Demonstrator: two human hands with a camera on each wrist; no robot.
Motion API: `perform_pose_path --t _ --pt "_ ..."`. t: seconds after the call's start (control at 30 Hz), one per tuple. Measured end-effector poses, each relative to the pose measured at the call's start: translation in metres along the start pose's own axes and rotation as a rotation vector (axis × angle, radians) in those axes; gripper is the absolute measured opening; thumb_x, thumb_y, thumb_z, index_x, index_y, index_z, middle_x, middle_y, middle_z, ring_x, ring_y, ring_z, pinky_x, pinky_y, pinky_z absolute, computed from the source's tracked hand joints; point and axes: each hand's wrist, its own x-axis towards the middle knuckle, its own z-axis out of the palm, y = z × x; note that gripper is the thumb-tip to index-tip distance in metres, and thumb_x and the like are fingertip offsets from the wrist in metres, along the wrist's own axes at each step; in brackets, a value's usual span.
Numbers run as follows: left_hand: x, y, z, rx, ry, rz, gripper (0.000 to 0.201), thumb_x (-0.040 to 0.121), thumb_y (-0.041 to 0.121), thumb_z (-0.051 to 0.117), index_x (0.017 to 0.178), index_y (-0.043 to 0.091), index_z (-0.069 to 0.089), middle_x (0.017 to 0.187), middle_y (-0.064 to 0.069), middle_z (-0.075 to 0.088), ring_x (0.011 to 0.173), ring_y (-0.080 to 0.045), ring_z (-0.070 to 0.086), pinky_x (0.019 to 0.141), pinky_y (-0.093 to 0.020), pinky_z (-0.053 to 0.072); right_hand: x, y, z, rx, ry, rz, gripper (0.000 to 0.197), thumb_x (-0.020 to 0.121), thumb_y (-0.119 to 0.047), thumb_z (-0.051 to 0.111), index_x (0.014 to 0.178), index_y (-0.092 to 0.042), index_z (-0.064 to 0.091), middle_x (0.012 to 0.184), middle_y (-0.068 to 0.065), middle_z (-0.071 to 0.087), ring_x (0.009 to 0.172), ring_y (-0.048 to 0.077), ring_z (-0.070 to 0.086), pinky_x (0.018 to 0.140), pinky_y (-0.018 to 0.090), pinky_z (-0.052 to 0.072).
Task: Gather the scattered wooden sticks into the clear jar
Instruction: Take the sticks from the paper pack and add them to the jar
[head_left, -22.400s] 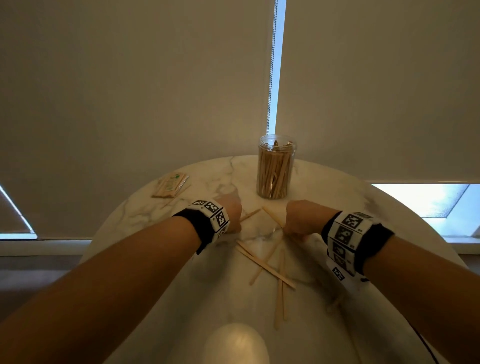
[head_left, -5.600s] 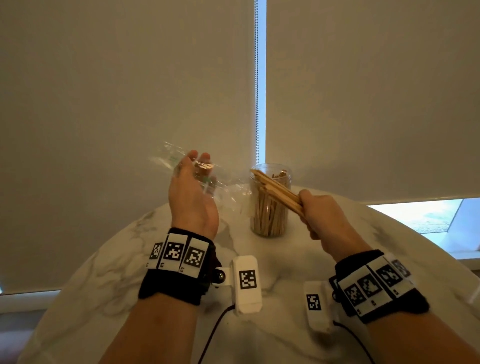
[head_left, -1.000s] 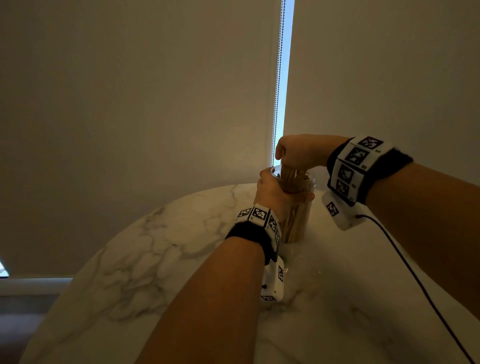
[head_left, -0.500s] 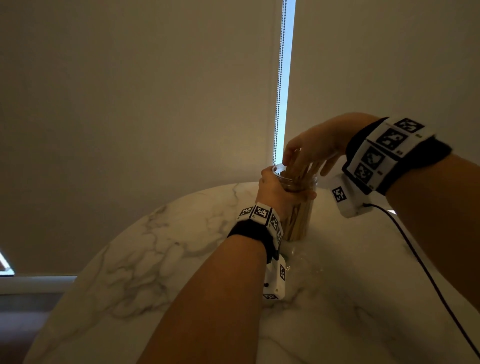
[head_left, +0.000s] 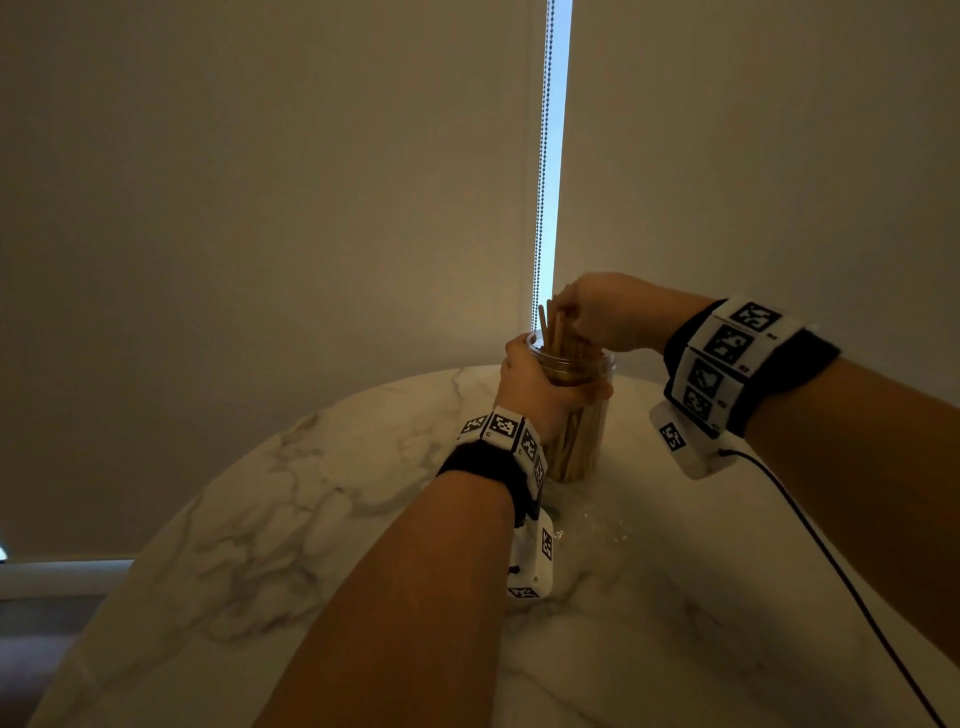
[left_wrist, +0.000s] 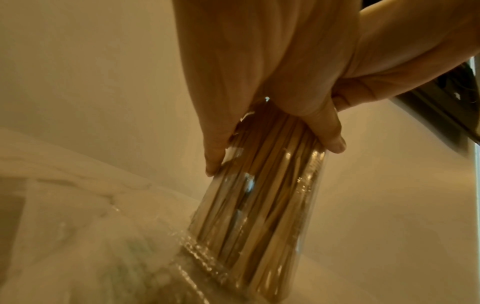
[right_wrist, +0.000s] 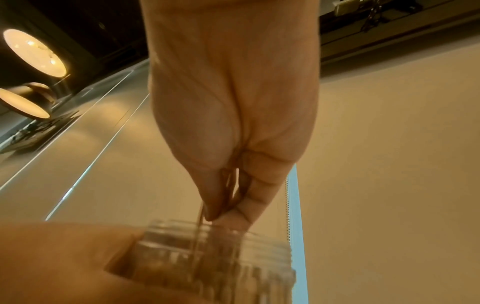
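Standing upright on the marble table, toward its 12 o'clock edge, the clear jar is packed with wooden sticks. At the jar's 9 o'clock side, the left hand wraps its upper body just below the threaded rim, fingers and thumb curled tightly round the plastic. Directly above the mouth, the right hand pinches a few raised sticks between thumb and fingertips; their lower ends sit inside the jar. At 12 o'clock behind, a bead chain hangs between two roller blinds.
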Motion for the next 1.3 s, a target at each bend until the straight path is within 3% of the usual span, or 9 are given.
perform_pose_path --t 0.1,0.2,0.4,0.57,0.67,0.83,1.03,1.13,1.3 --pt "-0.001 -0.001 0.001 -0.002 0.009 0.0 0.123 0.043 0.053 0.092 0.143 0.027 0.026 0.132 -0.001 0.053 0.118 -0.02 0.057 0.1 -0.041 0.052 -0.002 0.006 0.002 0.224 0.221 0.017 0.011 0.093 -0.017 0.067 0.103 -0.012 0.07 0.088 0.0 0.069 0.068 0.014 0.066 0.054 0.017 0.045" --pt "-0.001 -0.001 0.001 0.004 0.003 0.004 0.124 0.043 0.055 0.09 0.144 0.026 0.025 0.134 -0.002 0.052 0.121 -0.02 0.055 0.102 -0.04 0.05 -0.004 0.012 0.003 0.325 0.427 0.005 0.015 0.094 -0.024 0.068 0.095 -0.011 0.075 0.068 -0.006 0.065 0.055 0.011 0.066 0.055 0.019 0.05" --pt "0.001 -0.002 0.0 -0.017 -0.004 -0.016 0.117 0.056 0.038 0.095 0.147 0.024 0.022 0.136 -0.003 0.051 0.12 -0.022 0.057 0.102 -0.041 0.05 -0.007 0.003 0.012 0.057 0.026 0.043 0.027 0.101 -0.011 0.045 0.101 -0.013 0.072 0.091 0.003 0.065 0.085 0.021 0.057 0.068 0.026 0.041" --pt "0.002 -0.002 0.001 -0.024 -0.012 -0.015 0.128 0.039 0.054 0.09 0.146 0.028 0.023 0.133 -0.002 0.053 0.117 -0.021 0.059 0.099 -0.039 0.052 -0.006 0.006 0.016 0.099 0.153 0.061 0.014 0.091 -0.022 0.069 0.097 -0.011 0.074 0.095 0.004 0.07 0.084 0.018 0.061 0.067 0.025 0.044" --pt "0.003 -0.004 0.001 -0.005 -0.013 -0.012 0.126 0.035 0.058 0.088 0.142 0.031 0.025 0.131 -0.001 0.054 0.116 -0.022 0.06 0.099 -0.043 0.053 -0.008 0.003 0.018 0.007 0.057 -0.001 0.018 0.095 -0.023 0.063 0.098 -0.013 0.078 0.086 -0.002 0.068 0.078 0.013 0.057 0.063 0.02 0.039" --pt "0.005 -0.007 0.001 0.023 0.003 0.004 0.125 0.038 0.06 0.089 0.141 0.03 0.027 0.13 0.0 0.054 0.116 -0.021 0.059 0.097 -0.044 0.055 -0.007 0.008 0.005 0.183 -0.012 0.064 0.016 0.089 -0.022 0.072 0.103 -0.017 0.075 0.101 -0.002 0.067 0.09 0.013 0.058 0.061 0.019 0.038" --pt "0.006 -0.01 0.002 0.008 0.004 0.014 0.124 0.039 0.057 0.092 0.142 0.03 0.027 0.133 0.002 0.053 0.12 -0.021 0.057 0.1 -0.044 0.053 -0.008 0.011 0.007 0.333 0.165 0.097 0.036 0.085 -0.05 0.072 0.083 -0.014 0.075 0.072 0.0 0.071 0.065 0.01 0.066 0.064 0.026 0.053" --pt "0.006 -0.01 0.001 0.002 0.01 0.023 0.124 0.04 0.058 0.091 0.142 0.028 0.028 0.133 0.003 0.052 0.122 -0.02 0.055 0.101 -0.044 0.052 -0.009 0.011 0.006 0.48 0.286 0.089 0.027 0.081 -0.037 0.08 0.098 -0.02 0.069 0.09 0.0 0.069 0.074 0.017 0.071 0.071 0.033 0.061" --pt "0.007 -0.012 0.003 0.025 0.018 0.009 0.124 0.037 0.062 0.088 0.141 0.031 0.028 0.132 0.002 0.053 0.121 -0.022 0.056 0.101 -0.045 0.052 -0.008 0.005 0.027 0.133 0.159 0.0 0.011 0.09 -0.018 0.068 0.098 -0.017 0.076 0.1 0.0 0.071 0.091 0.016 0.064 0.074 0.025 0.048"
